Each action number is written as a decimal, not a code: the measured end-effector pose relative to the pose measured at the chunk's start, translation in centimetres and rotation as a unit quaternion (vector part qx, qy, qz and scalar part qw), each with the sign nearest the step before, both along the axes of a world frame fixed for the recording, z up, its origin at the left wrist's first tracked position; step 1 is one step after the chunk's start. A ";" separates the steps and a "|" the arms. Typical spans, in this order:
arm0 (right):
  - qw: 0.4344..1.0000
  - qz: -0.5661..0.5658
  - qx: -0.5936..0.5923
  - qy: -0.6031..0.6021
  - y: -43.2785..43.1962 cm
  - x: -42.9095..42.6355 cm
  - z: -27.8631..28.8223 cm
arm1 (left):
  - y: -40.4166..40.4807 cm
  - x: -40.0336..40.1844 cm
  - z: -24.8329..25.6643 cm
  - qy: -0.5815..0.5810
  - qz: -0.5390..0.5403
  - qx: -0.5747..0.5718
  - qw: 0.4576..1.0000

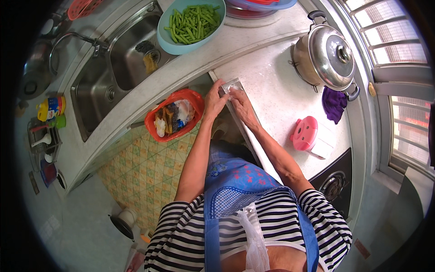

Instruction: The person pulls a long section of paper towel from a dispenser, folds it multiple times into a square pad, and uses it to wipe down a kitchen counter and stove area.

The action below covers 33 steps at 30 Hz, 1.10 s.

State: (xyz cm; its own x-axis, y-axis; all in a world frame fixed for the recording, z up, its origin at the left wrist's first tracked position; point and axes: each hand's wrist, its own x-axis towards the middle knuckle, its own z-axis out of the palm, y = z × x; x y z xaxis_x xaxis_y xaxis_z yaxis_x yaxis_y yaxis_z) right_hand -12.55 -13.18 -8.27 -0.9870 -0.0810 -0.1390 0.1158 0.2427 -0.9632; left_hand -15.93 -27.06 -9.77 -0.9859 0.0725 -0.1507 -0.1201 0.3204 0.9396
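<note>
Near the corner of the white speckled worktop (268, 98), a small shiny clear plastic piece (233, 82) lies at the counter's edge, perhaps a bag. My left hand (215, 100) has its fingers and thumb along the left side of it. From the right, my right hand (243, 107) reaches over the edge with curled fingers pinching its crumpled part. My own fingers partly cover the plastic. Just left of my left hand is an orange-red bag-lined bin (149, 120) holding mixed waste.
A lidded steel pot (328, 56) stands on a wire rack, a purple cloth (332, 104) beside it. Closer are a pink-and-white container (306, 133) and a gas hob (331, 187). A blue bowl (164, 32) of cut green beans (193, 25) sits by the double sink (124, 57).
</note>
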 end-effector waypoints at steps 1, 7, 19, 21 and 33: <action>0.999 -0.012 -0.024 -0.019 -0.1 0.1 -0.5 | -0.1 0.0 0.0 -0.001 -0.005 0.001 1.000; 0.995 0.049 -0.070 0.043 0.9 -0.6 -1.7 | -0.3 -0.5 0.2 -0.025 -0.006 0.050 0.998; 0.993 -0.022 -0.091 -0.070 -0.6 -2.0 0.3 | -0.3 -0.8 0.8 -0.066 -0.001 0.079 0.995; 0.974 -0.100 -0.179 -0.094 -1.1 -1.4 -0.3 | -0.4 -0.8 0.4 -0.066 0.004 0.082 0.994; 0.974 -0.199 -0.043 -0.095 -2.2 -1.9 -3.3 | -0.7 -0.7 -1.4 -0.044 0.013 0.093 0.995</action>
